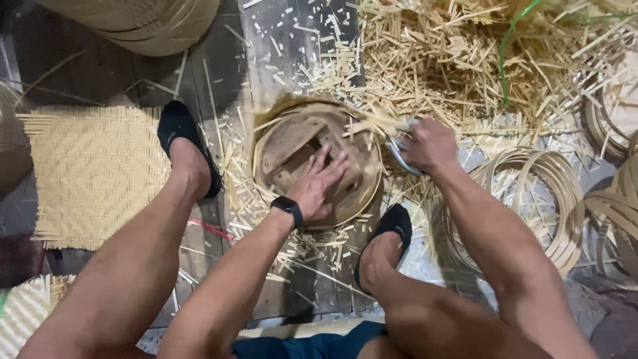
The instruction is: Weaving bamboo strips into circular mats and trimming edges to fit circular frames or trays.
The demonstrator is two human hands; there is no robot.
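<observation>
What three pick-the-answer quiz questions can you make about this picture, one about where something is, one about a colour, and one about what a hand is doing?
1. Where does the woven mat lie?
A. Left of the round frame
B. On top of the round frame
C. Right of the hoops

2. What colour is the wrist band?
A. Red
B. Black
C. White

3. What is the left hand doing?
A. Hanging in the air
B. Pressing flat on the round frame
C. Gripping a shoe

Answers:
1. A, the mat lies on the floor left of the frame.
2. B, the band looks black.
3. B, the fingers lie spread on the frame.
</observation>
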